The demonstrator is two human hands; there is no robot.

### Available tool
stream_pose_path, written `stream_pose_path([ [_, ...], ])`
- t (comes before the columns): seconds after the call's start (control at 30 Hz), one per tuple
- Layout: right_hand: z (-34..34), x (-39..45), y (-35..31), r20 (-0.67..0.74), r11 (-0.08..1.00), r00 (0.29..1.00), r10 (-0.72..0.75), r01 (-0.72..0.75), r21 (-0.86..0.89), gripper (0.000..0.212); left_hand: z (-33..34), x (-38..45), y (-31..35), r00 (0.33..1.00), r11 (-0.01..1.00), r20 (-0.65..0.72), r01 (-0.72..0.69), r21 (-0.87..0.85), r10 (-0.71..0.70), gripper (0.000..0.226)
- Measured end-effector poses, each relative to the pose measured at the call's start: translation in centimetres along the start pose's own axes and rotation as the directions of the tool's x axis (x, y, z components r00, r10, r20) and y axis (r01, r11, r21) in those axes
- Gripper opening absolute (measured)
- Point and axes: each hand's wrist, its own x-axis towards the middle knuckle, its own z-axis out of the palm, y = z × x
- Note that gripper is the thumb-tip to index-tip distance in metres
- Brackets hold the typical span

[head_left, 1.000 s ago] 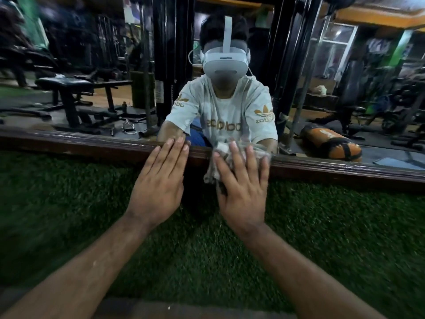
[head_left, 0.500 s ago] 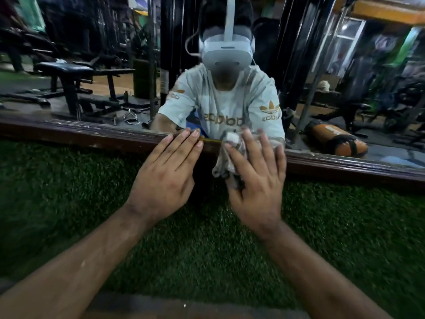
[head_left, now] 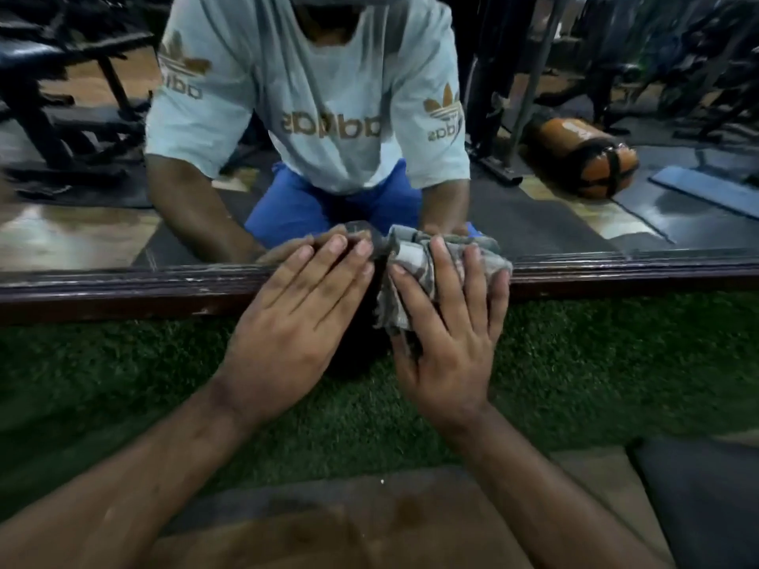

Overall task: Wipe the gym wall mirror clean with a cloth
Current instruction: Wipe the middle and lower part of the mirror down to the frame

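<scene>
Both hands have climbed since a moment ago, off the turf and onto the mirror's lower edge, and the view has closed right in. Nearest, two bare forearms reach in over a brown floor strip (head_left: 328, 535) and a dark mat (head_left: 698, 503) at near right. Beyond lies the green turf band (head_left: 123, 384). The left hand (head_left: 295, 322) lies flat, fingers straight and together, tips over the dark wooden frame (head_left: 123, 289) onto the glass, holding nothing. Just beside it, the right hand (head_left: 447, 334) presses one crumpled grey cloth (head_left: 415, 256) against the frame and the bottom of the mirror (head_left: 82, 223), fingers spread straight over it. Farther, the glass shows the person's reflection kneeling in a pale T-shirt (head_left: 328, 76), one orange bag (head_left: 583, 162) on the floor at right, and blurred gym equipment on both sides.
</scene>
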Motion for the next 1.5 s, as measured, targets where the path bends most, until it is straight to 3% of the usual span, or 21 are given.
stream_pose_path([
  [0.23,0.8,0.3,-0.1,-0.060,0.999,0.998,-0.029,0.031,0.032,0.048,0.1,0.1,0.0,0.998,1.000,-0.052,0.025,-0.006,-0.025,0.053],
  [0.4,2.5,0.3,-2.8,-0.098,0.991,0.989,-0.113,0.119,0.053,0.045,-0.2,-3.4,-1.9,0.969,0.963,-0.121,0.232,0.140,-0.216,0.064],
  [0.57,3.2,1.5,-2.7,-0.177,0.975,0.971,-0.160,0.184,0.124,0.045,-0.4,-4.7,-3.1,0.974,0.958,-0.084,0.224,0.180,-0.212,0.065],
  [0.7,3.8,1.3,-3.3,-0.203,0.976,0.973,-0.111,0.145,0.164,0.042,-0.7,-4.8,-2.6,0.973,0.956,-0.026,0.230,0.183,-0.229,0.068],
  [0.87,4.8,1.3,-4.8,-0.184,0.946,0.950,-0.251,0.281,0.163,0.048,-1.9,-4.8,-2.5,0.969,0.960,0.066,0.225,0.164,-0.238,0.074],
  [1.07,4.9,1.0,-6.0,-0.162,0.971,0.973,-0.163,0.187,0.146,0.041,-2.5,-5.1,-2.7,0.968,0.968,0.115,0.207,0.143,-0.224,0.085],
  [1.17,4.9,1.1,-6.6,-0.135,0.970,0.971,-0.195,0.212,0.122,0.042,-3.1,-5.5,-3.0,0.969,0.973,0.124,0.199,0.117,-0.213,0.085],
  [1.33,4.9,1.7,-7.2,-0.140,0.971,0.969,-0.206,0.220,0.095,0.045,-3.4,-9.3,-5.0,0.938,0.934,0.100,0.311,0.178,-0.331,0.082],
  [1.43,6.1,1.0,-9.4,-0.161,0.994,0.984,-0.075,0.087,0.070,0.050,-3.2,-9.6,-5.2,0.944,0.945,0.083,0.310,0.107,-0.319,0.080],
  [1.5,6.9,0.6,-11.6,-0.129,0.989,0.984,-0.121,0.131,0.071,0.052,-3.7,-10.2,-5.8,0.941,0.943,0.074,0.327,0.066,-0.331,0.080],
])
